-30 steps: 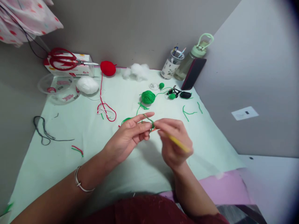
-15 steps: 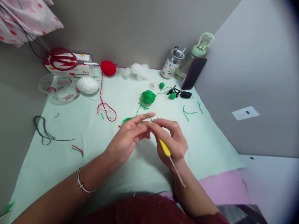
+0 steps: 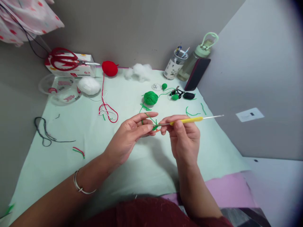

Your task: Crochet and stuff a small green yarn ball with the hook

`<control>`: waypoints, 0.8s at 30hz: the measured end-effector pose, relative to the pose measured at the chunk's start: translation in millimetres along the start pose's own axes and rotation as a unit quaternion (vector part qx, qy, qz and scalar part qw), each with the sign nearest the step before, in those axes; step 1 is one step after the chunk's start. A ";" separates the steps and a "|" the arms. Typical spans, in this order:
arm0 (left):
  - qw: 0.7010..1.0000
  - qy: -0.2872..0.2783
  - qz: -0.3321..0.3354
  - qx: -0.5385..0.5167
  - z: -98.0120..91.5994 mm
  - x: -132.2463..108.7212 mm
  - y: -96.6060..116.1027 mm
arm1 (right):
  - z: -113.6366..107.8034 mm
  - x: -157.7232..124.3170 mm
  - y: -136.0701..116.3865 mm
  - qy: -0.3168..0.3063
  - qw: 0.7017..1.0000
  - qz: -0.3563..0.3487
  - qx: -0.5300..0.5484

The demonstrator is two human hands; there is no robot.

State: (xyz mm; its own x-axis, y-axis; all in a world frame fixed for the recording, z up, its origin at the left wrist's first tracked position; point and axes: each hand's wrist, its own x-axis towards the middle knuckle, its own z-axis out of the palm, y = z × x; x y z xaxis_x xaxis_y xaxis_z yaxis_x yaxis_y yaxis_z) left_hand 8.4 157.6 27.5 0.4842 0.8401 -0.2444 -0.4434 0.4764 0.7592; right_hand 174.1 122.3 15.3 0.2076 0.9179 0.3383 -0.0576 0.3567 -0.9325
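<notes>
Between thumb and fingers, my left hand point(image 3: 129, 135) pinches a small green crochet piece point(image 3: 155, 127), and a strand of green yarn point(image 3: 150, 117) runs over its raised index finger. An orange bit point(image 3: 158, 130) shows beside the piece. My right hand point(image 3: 186, 138) grips a crochet hook point(image 3: 189, 120) by its yellow handle; it lies almost level, with its thin metal tip at the green piece and the other metal end pointing right. The green yarn ball point(image 3: 150, 98) sits just beyond my hands, its strand leading toward my left hand.
At the back left, red-handled scissors point(image 3: 63, 60) rest on a box, near a white yarn ball point(image 3: 89, 85) and a red yarn ball point(image 3: 109, 68). White stuffing point(image 3: 139, 72) lies by the wall. A pen cup point(image 3: 175, 65), bottle point(image 3: 193, 64) and dark phone point(image 3: 197, 74) stand back right.
My right hand has turned and moved right, swinging the hook from a steep downward slant to nearly level. The green piece shows more plainly now. My left hand stays almost in place.
</notes>
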 end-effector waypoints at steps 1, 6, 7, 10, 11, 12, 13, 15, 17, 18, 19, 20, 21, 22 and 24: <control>1.000 0.000 0.002 0.004 -0.4 -0.3 0.7 | -0.6 -0.5 -0.1 0.000 1.000 -0.008 -0.007; 0.998 0.037 0.035 0.035 -1.8 -0.1 -0.2 | 1.6 -7.3 3.1 -0.016 0.958 -0.202 -0.203; 0.998 0.043 0.032 0.037 -2.0 0.5 -1.0 | 2.1 -8.5 4.1 -0.029 0.937 -0.247 -0.245; 0.999 0.046 0.004 0.016 -2.6 2.6 -2.5 | 2.8 -9.9 5.0 -0.046 0.898 -0.308 -0.310; 0.999 0.046 -0.002 0.006 -2.9 3.1 -2.6 | 2.8 -9.7 4.4 -0.041 0.903 -0.301 -0.303; 0.999 0.045 -0.003 0.000 -3.0 3.5 -2.4 | 2.8 -9.1 3.4 -0.030 0.916 -0.282 -0.282; 0.999 0.044 -0.001 -0.004 -3.1 3.6 -2.0 | 2.8 -8.4 2.2 -0.015 0.933 -0.255 -0.253; 0.999 0.040 0.008 -0.003 -2.7 3.5 -1.0 | 3.0 -6.6 0.1 0.017 0.963 -0.193 -0.186; 0.999 0.033 0.011 -0.002 -2.0 3.2 -0.2 | 3.4 -5.1 -0.4 0.033 0.982 -0.136 -0.125; 0.999 0.031 0.011 -0.001 -1.5 3.1 -0.2 | 3.8 -4.5 0.0 0.030 0.988 -0.111 -0.098; 1.000 0.028 0.008 0.001 -1.1 3.1 -0.4 | 4.2 -4.1 0.7 0.024 0.993 -0.092 -0.074; 1.000 0.025 0.005 0.003 -0.6 3.0 -0.8 | 4.7 -3.8 1.6 0.017 0.995 -0.077 -0.056; 1.000 0.022 0.001 0.006 -0.2 3.0 -1.4 | 5.3 -3.7 2.5 0.009 0.997 -0.067 -0.045; 1.000 0.016 -0.001 0.007 0.3 2.9 -1.9 | 5.8 -3.7 3.4 0.000 0.997 -0.063 -0.040; 1.000 0.001 -0.003 0.008 1.1 2.5 -2.9 | 6.4 -3.8 4.7 -0.016 0.997 -0.065 -0.042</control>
State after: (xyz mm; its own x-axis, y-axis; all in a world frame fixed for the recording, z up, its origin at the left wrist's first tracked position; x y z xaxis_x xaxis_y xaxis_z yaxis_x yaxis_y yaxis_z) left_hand 11.7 158.1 25.3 0.4861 0.8374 -0.2498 -0.4287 0.4776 0.7669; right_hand 166.8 121.6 10.4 0.1761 0.8708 0.4591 0.0507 0.4577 -0.8876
